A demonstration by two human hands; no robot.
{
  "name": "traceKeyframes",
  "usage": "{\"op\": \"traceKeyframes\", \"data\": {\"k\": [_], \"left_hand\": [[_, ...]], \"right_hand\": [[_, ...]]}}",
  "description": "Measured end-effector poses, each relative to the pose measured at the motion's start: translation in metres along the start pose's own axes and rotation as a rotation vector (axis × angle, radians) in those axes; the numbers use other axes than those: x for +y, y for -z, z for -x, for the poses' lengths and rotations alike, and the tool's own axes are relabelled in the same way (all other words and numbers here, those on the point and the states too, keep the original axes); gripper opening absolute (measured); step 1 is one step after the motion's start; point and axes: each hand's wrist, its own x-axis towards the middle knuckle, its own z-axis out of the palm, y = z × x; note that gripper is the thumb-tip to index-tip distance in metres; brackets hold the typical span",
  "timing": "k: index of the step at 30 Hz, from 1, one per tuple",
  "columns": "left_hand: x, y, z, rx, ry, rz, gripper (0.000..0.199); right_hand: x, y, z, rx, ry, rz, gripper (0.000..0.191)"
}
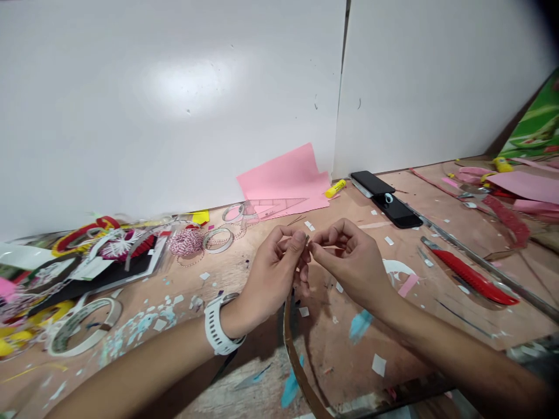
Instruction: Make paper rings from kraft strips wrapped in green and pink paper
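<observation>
Dark sliver (308, 240), too small to tell, pinched tight between fingertips of left grip (271, 279) and right grip (349, 262); cardboard hoop (290, 343) below, on wooden surface (325, 349).

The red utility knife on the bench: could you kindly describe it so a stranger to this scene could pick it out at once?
From the white board at the back, come down to the wooden workbench, right of the person's right hand. The red utility knife lies beside a long metal ruler, the only bright red tool there.
</observation>
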Motion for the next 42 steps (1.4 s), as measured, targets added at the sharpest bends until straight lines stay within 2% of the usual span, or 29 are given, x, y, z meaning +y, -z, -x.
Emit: {"op": "traceKeyframes", "data": {"k": [5,11,22,29,42], "left_hand": [[-0.0003,0.0,-0.0004,0.003,-0.004,0.019,0.035],[0.0002,0.0014,-0.0006,-0.004,-0.018,0.022,0.034],[-0.0004,0.001,0.0001,-0.042,-0.009,-0.015,0.035],[-0.0017,0.0002,-0.0003,-0.041,-0.003,0.048,0.034],[0.0014,0.0,-0.0004,-0.046,-0.012,0.07,0.032]], "right_hand": [[-0.0002,0.002,-0.0007,0.001,-0.01,0.009,0.03],[0.002,0.008,-0.0037,-0.146,0.02,0.101,0.005],[0.0012,0.0055,-0.0026,-0.129,0.069,0.192,0.013],[0.0016,0.0069,-0.0039,-0.12,0.075,0.201,0.01],[0.0032,0.0099,-0.0089,-0.173,-0.015,0.027,0.007]]}}
